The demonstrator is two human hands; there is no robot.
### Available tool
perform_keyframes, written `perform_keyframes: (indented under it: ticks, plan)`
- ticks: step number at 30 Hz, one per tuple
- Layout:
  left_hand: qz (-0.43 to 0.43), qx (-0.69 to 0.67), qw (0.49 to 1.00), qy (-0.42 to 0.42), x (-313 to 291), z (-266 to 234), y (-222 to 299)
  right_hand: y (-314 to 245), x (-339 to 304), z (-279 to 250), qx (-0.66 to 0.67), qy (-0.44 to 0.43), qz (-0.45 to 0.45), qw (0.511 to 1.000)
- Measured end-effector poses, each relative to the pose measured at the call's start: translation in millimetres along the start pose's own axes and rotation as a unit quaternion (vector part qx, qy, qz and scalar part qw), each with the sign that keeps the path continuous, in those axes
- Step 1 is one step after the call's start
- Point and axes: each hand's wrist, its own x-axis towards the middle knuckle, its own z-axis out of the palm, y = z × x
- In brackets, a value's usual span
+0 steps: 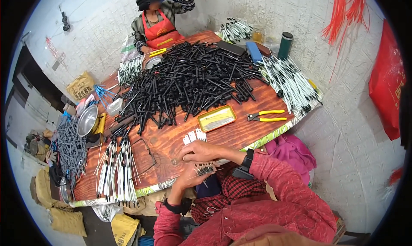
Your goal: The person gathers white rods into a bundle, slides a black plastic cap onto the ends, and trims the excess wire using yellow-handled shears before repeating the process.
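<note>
My left hand [189,176] is at the table's near edge, closed around a cluster of small dark pieces with thin wire-like ends [206,169]. Just above it is my right hand [201,150], its fingers bent and pressed together by the left hand. Whatever lies between the right fingertips is too small to make out. Several white flat pieces with holes [194,136] show just beyond the right knuckles; I cannot tell whether that hand touches them. Farther out is a yellow-rimmed tray [217,108] of thin, pale sticks. Yellow-handled pliers [267,116] lie right of it.
A big heap of black rod-shaped parts [189,74] covers the wooden table's [171,138] middle. Bundles of white rods lie at the left [124,173] and right [292,85]. A dark green flask [285,45] stands far right. Across the table sits a person in a red apron [159,31].
</note>
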Motion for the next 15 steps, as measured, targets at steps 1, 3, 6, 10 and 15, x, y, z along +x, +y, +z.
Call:
perform_keyframes:
  ticks: [1,3,6,10,15]
  plan:
    - [0.001,-0.016,1.000,0.001,-2.8,0.1,-5.8,2.8,0.6,1.5,0.005,-0.011,0.007,1.000]
    - [0.004,-0.026,1.000,-0.004,-5.2,-2.3,-12.5,6.3,4.4,3.5,0.008,-0.028,0.018,0.999]
    - [0.008,-0.048,0.999,-0.017,-2.9,-3.2,-11.5,7.8,8.2,1.3,0.052,-0.038,0.080,0.995]
    - [0.113,0.029,0.993,0.034,2.0,-11.4,-3.5,11.8,19.2,-9.3,0.084,-0.054,0.123,0.987]
    - [0.054,0.009,0.998,0.027,-1.7,-8.9,-4.6,5.0,15.4,-7.0,0.064,-0.067,0.127,0.988]
